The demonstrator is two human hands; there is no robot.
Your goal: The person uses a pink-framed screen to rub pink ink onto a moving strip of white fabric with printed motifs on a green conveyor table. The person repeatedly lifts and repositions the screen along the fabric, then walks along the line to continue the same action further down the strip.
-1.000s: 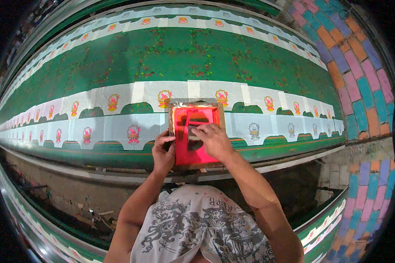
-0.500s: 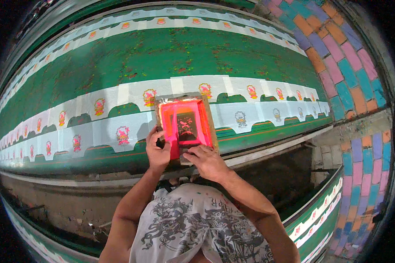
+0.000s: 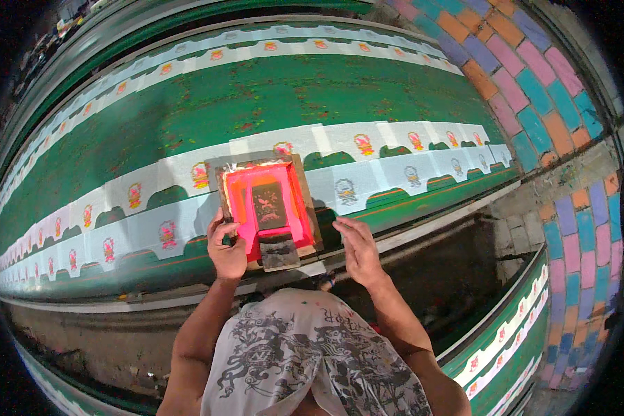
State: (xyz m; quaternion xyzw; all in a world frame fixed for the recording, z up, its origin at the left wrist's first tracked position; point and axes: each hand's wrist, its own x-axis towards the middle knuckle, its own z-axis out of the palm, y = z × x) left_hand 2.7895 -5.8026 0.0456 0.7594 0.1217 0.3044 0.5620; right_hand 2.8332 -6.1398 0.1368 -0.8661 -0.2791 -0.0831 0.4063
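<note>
Printing frame, wooden, pink-inked mesh, dark rectangular stencil at centre: lying flat on green cloth with white border band, over the row of small orange motifs. Dark squeegee block resting at near edge of frame, partly overhanging it. Left hand: grip closed around near-left corner of frame, fingers curled over the wooden rim. Right hand: grip spread, fingers extended, palm down, just beside near-right corner of frame; contact with frame cannot be told. Cloth stretched along long tabletop, running left to right across view. Printed motifs visible on both sides of frame. Paved floor of coloured bricks at right. Patterned grey-white shirt at lower edge.
</note>
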